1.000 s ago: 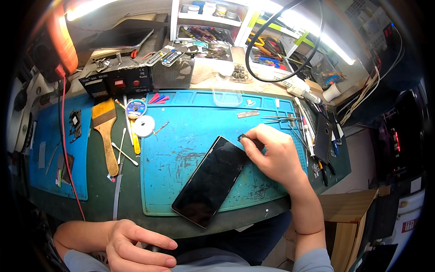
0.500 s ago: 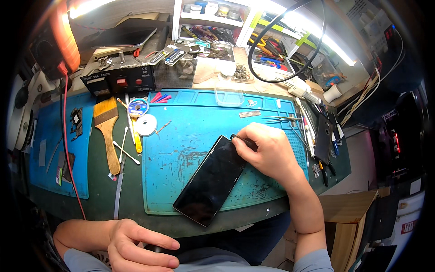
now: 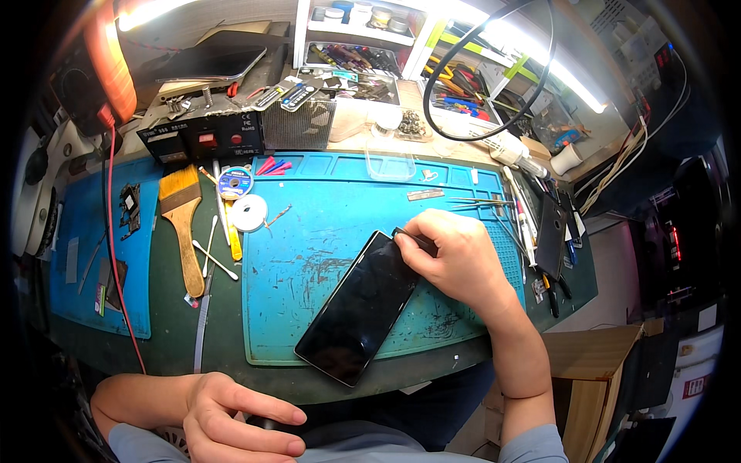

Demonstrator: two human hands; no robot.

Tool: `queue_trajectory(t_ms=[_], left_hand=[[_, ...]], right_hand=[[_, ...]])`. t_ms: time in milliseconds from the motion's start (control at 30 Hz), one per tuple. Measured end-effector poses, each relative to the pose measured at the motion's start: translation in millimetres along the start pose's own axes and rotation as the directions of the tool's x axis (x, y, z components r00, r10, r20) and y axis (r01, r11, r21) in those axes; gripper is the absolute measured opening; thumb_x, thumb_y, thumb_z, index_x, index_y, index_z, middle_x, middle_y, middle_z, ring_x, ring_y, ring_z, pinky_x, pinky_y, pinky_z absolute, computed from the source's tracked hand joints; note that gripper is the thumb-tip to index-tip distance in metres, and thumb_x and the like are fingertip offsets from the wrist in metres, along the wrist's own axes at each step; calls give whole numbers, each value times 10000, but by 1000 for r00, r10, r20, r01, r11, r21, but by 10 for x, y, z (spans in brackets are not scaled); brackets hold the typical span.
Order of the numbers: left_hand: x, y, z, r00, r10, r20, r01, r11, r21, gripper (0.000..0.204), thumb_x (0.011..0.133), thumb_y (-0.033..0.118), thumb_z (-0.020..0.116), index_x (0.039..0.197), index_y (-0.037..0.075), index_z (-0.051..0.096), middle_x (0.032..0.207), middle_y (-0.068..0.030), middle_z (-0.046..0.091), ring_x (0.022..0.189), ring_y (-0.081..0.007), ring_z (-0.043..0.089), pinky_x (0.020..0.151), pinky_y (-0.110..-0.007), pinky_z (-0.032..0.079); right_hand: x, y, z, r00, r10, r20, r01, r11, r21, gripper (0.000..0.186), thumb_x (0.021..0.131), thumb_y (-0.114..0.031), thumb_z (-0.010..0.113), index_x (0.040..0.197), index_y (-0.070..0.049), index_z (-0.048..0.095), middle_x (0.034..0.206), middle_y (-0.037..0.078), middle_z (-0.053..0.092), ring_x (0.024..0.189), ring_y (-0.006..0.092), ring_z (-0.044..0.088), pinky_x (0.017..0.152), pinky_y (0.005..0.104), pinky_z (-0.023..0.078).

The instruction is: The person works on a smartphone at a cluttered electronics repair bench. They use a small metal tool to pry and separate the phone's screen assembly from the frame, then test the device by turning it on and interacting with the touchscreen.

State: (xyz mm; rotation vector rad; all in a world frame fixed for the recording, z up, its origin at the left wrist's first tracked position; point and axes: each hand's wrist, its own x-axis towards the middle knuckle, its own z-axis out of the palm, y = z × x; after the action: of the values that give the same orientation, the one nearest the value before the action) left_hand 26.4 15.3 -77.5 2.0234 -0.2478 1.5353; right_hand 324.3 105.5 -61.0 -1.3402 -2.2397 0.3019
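A black smartphone (image 3: 356, 312) with a glossy dark screen lies aslant on the blue work mat (image 3: 285, 328), its near corner reaching past the mat's front edge. At its far end my right hand (image 3: 459, 258) is closed, thumb and forefinger pinching a small black piece (image 3: 417, 241) against the phone's top edge. Most of that piece is hidden by the fingers. Low at the left, close to my body, my left hand (image 3: 235, 417) is curled around a dark rounded thing (image 3: 264, 422) that I cannot make out.
Left of the mat lie a wide brush (image 3: 183, 224), cotton swabs (image 3: 212, 258) and wire spools (image 3: 249, 213). Tweezers (image 3: 478, 202) and pens lie at the right. A black power unit (image 3: 204, 139) stands behind, and a black cable loop (image 3: 428, 100) hangs at the upper right.
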Motion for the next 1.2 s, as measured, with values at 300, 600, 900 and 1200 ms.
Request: queue_trajectory(t_ms=[300,600,900,1200], left_hand=[[-68,11,-31,1000,-23,3,23,999,23,459,1036,223,504,1485,183,416,1156,-114,581,1018,-210,627,803,-421,629],[23,-13,5,1000,-2,-27,2,1000,-7,445,1053,286,400,1487,193,425,1083,-157,575,897,-278,618,754,-484,601],[-63,10,-29,1000,-12,8,11,999,51,487,1014,111,519,1484,147,396,1170,-137,582,1022,-225,637,809,-421,636],[36,-9,9,999,2,-32,-2,1000,5,449,1055,306,396,1488,193,423,1078,-159,578,896,-279,621,757,-484,601]], right_hand=[[-4,-18,41,998,-58,-21,56,995,-77,146,854,-165,699,786,-64,619,732,80,618,651,262,633,583,363,499],[-13,-29,97,991,-107,-74,96,985,-146,144,852,-163,711,789,-80,612,726,59,592,662,244,626,576,355,494],[-19,-47,139,983,-140,-121,115,975,-190,157,846,-149,717,772,-86,594,708,50,568,644,232,611,563,345,486],[-22,-63,148,984,-89,-154,69,989,-132,125,845,-111,710,791,-71,606,727,58,612,647,237,627,573,340,493]])
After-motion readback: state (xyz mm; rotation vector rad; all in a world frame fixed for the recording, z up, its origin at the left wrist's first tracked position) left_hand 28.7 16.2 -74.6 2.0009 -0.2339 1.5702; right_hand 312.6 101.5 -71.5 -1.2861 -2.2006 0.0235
